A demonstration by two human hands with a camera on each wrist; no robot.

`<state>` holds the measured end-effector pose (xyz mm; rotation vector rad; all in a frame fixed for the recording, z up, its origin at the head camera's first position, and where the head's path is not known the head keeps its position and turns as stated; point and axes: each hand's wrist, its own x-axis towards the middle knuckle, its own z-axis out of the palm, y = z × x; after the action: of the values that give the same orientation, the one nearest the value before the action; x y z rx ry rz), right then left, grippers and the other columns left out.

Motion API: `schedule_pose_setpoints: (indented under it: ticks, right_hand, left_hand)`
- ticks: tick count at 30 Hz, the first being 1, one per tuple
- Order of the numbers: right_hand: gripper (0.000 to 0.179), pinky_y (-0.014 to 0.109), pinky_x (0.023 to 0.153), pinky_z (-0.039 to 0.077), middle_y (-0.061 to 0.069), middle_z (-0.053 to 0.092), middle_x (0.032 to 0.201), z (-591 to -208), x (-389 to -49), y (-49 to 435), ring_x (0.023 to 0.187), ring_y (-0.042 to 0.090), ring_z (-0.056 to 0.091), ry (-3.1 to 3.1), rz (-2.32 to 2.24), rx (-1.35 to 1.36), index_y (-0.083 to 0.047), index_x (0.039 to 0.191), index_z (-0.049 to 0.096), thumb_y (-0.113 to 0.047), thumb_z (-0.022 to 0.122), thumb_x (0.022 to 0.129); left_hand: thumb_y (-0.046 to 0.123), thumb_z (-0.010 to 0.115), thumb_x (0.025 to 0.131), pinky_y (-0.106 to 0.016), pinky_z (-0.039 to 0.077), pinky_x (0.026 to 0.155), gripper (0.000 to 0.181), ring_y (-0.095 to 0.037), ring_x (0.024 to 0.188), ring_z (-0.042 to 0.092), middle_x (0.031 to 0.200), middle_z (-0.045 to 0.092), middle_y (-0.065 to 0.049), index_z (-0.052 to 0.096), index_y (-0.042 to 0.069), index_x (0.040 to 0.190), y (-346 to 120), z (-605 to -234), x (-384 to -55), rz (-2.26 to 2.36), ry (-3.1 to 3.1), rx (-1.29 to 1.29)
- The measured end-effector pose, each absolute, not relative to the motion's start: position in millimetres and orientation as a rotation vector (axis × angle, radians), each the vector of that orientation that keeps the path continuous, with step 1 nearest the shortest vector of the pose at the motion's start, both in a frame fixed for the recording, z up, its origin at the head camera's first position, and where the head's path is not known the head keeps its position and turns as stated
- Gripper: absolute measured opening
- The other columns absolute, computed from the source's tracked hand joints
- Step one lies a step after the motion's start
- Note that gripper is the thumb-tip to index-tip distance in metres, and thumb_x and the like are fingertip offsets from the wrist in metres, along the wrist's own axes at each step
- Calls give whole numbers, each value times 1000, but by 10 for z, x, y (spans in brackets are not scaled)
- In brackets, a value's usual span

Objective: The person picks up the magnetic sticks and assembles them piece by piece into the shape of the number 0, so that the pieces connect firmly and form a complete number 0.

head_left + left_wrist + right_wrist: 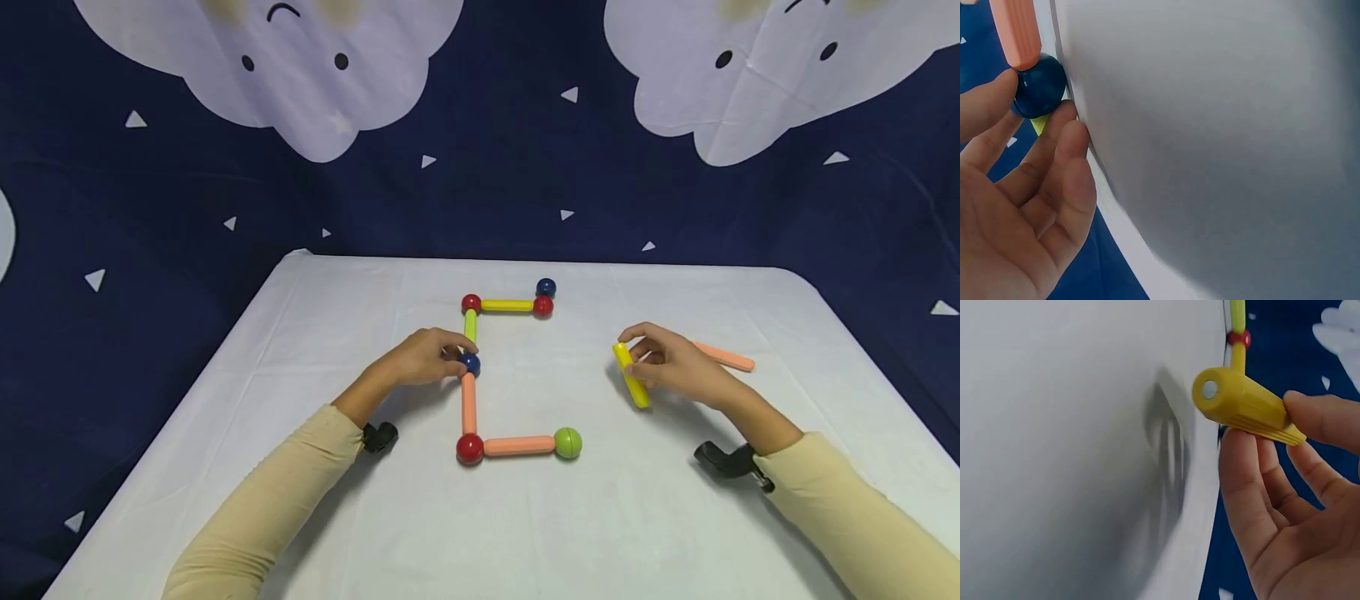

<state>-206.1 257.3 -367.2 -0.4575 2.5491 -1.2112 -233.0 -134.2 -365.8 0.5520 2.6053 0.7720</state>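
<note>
My left hand (429, 358) pinches a blue ball (1040, 87) between thumb and fingers. That ball joins a yellow-green rod (470, 325) behind it to an orange rod (468, 404) in front. Between the thumb and fingertips of my right hand (670, 360) is a yellow rod (1244, 403), held above the table with a pale round spot at its end. At the back, a red ball (471, 303), a yellow rod (507, 306) and another red ball (543, 307) continue the shape. Its front run has a red ball (469, 449), an orange rod (519, 446) and a green ball (567, 442).
A second blue ball (546, 287) touches the back right red ball. Partly behind my right hand lies a loose orange rod (726, 357). A white cloth covers the table (615, 525), and a dark blue patterned curtain (495, 200) hangs behind it.
</note>
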Motion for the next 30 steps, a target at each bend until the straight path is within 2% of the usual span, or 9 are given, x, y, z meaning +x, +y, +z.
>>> schedule_pose_setpoints:
  ticks: [11, 19, 30]
  right_hand:
    - [44, 31, 71, 60, 19, 59, 108, -3742, -2149, 2137, 81, 13, 64, 2393, -1411, -434, 1, 133, 47, -4, 64, 92]
    - [47, 36, 75, 61, 15, 60, 103, -3809, -2176, 1922, 79, 17, 69, 2296, -1481, -359, 3, 133, 44, -8, 65, 92]
    - [45, 33, 74, 60, 14, 62, 100, -3839, -2139, 1810, 77, 17, 70, 2273, -1448, -350, 2, 130, 46, -12, 67, 92]
  left_hand:
    - [19, 70, 92, -25, 48, 71, 35, -18, 90, 60, 117, 70, -10, 67, 19, 127, -1318, -3672, -2344, 790, 2589, 515]
    - [20, 69, 93, -27, 50, 76, 34, -20, 98, 63, 118, 70, -11, 67, 19, 127, -1333, -3666, -2358, 772, 2595, 527]
    - [19, 70, 93, -27, 51, 75, 34, -20, 99, 64, 118, 71, -11, 68, 18, 127, -1335, -3657, -2350, 783, 2600, 529]
